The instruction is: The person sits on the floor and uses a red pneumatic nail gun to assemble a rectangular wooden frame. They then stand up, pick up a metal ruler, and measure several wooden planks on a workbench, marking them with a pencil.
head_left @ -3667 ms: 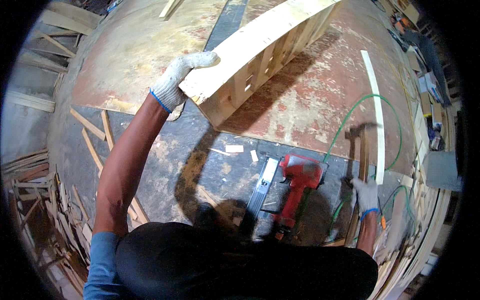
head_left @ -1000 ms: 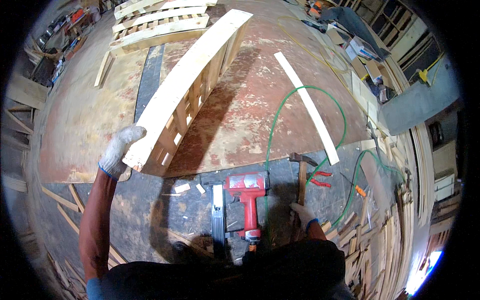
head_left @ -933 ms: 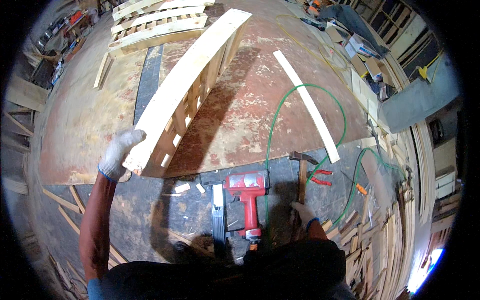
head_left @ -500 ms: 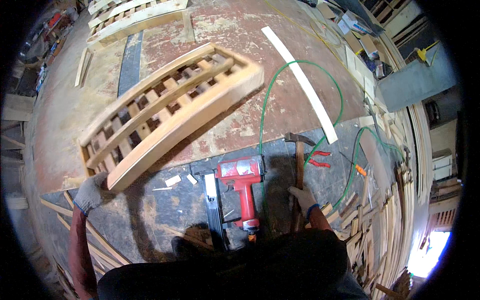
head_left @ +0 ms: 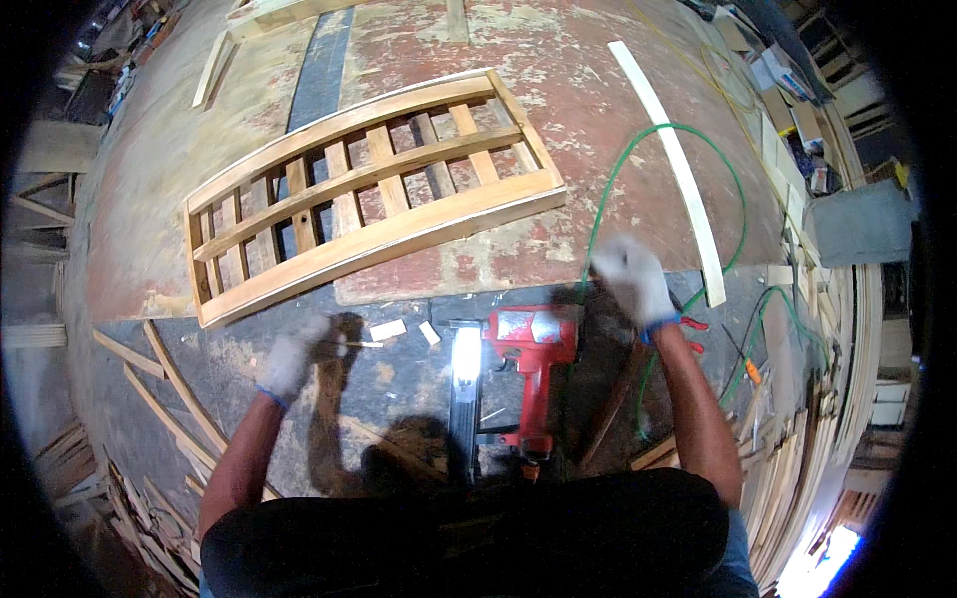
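Slatted wooden frame (head_left: 374,189) lies flat on the counter (head_left: 159,149), its long rails running from about 8 o'clock up toward 2 o'clock, with the cross slats showing between them and the reddish worn surface visible through the gaps. It rests on its own; neither hand touches it. Judging from how it lies, the frame looks assembled, all slats seated between the rails; whether fastening or trimming remains I cannot tell.

Left hand (head_left: 294,357), in a white work glove, hovers at about 7 o'clock of the frame, just off its near corner, above the dark strip of the counter. It is blurred; a thin pale sliver seems to stick out from its fingers toward 3 o'clock, but whether it is held or lies on the counter I cannot tell. Right hand (head_left: 630,279), also gloved and blurred, is raised at about 4 o'clock of the frame, near the green hose (head_left: 608,189); its fingers look loosely curled, with nothing clearly in them.

Between the hands, a red nail gun (head_left: 528,349) lies on the counter with its silver magazine (head_left: 466,364) beside it. Two small pale wood blocks (head_left: 389,329) sit just left of it. A long curved pale strip (head_left: 678,169) lies well apart at 3 o'clock.

No box, bin or tray shows here. Loose offcuts (head_left: 150,379) are scattered at 8 o'clock and more strips are stacked along the right edge.
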`<state>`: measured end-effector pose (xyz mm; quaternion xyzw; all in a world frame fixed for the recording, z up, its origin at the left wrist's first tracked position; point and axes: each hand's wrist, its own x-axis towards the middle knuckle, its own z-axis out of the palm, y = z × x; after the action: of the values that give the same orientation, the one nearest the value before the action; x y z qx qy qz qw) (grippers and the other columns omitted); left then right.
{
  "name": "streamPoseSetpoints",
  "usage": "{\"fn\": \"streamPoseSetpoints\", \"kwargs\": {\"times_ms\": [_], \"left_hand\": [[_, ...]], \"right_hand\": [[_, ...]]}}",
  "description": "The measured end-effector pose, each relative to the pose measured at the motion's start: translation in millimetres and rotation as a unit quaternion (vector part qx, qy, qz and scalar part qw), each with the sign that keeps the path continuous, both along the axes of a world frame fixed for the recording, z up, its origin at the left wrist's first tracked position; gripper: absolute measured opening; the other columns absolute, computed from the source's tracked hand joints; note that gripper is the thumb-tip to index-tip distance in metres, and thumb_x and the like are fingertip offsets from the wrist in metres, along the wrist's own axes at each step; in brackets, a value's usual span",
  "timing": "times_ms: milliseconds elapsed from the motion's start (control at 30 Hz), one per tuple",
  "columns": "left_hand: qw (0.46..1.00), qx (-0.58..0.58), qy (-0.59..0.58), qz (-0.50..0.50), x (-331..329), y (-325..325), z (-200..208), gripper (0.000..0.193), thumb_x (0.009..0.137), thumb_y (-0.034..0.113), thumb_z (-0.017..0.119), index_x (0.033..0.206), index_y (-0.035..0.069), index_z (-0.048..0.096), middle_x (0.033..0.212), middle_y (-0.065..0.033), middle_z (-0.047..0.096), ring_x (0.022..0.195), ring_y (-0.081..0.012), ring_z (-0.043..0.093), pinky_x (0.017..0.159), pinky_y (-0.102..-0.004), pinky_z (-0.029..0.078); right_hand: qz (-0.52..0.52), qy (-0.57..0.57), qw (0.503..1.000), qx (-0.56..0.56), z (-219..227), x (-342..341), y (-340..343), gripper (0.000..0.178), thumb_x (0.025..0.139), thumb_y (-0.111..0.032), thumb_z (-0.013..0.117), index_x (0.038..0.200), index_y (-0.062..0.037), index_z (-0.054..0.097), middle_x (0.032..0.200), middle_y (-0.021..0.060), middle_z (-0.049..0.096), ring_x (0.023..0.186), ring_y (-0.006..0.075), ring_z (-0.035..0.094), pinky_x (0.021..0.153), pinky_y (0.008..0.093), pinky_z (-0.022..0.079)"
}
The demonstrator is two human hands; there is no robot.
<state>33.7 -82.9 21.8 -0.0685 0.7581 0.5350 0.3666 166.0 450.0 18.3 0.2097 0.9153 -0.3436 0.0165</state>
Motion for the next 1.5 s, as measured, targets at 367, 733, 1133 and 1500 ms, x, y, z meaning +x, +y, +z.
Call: {"fn": "streamPoseSetpoints", "kwargs": {"times_ms": [367, 733, 1133, 1500], "left_hand": [[0.897, 0.341, -0.178, 0.218, 7, 17, -39, 0.051, 0.108, 0.040, 0.052, 0.134, -0.004, 0.054, 0.124, -0.0253, 0.066, 0.113, -0.0386, 0.068, 0.103, -0.0495, 0.056], [0.815, 0.479, -0.084, 0.316, 7, -11, -32, 0.069, 0.102, 0.045, 0.063, 0.148, -0.002, 0.043, 0.136, -0.0271, 0.057, 0.121, -0.0399, 0.065, 0.101, -0.0493, 0.059], [0.927, -0.051, 0.372, 0.019, -167, 74, 60, 0.068, 0.102, 0.036, 0.066, 0.153, -0.004, 0.046, 0.153, -0.0221, 0.053, 0.142, -0.0291, 0.050, 0.118, -0.0375, 0.039], [0.924, -0.122, 0.291, -0.215, 20, 50, 53, 0.050, 0.098, 0.033, 0.067, 0.134, -0.001, 0.064, 0.133, -0.0258, 0.065, 0.125, -0.0416, 0.063, 0.110, -0.0446, 0.048]], "right_hand": [[-0.006, -0.053, 0.998, -0.024, -15, -213, -24, 0.054, 0.089, -0.045, 0.072, 0.118, 0.0002, 0.072, 0.101, 0.0227, 0.076, 0.087, 0.0316, 0.074, 0.080, 0.0439, 0.057], [-0.117, 0.011, 0.956, -0.269, 52, -112, -61, 0.034, 0.085, -0.023, 0.075, 0.103, 0.0052, 0.071, 0.088, 0.0099, 0.071, 0.073, 0.0186, 0.068, 0.064, 0.0354, 0.054], [0.316, 0.026, 0.938, -0.141, 79, 10, -220, 0.024, 0.097, -0.020, 0.067, 0.114, -0.0046, 0.070, 0.108, 0.0108, 0.072, 0.105, 0.0242, 0.068, 0.093, 0.0400, 0.055], [0.384, 0.102, 0.906, -0.148, 32, 48, -214, 0.017, 0.097, -0.019, 0.063, 0.103, -0.0072, 0.073, 0.104, 0.0128, 0.071, 0.097, 0.0305, 0.070, 0.083, 0.0416, 0.057]]}}
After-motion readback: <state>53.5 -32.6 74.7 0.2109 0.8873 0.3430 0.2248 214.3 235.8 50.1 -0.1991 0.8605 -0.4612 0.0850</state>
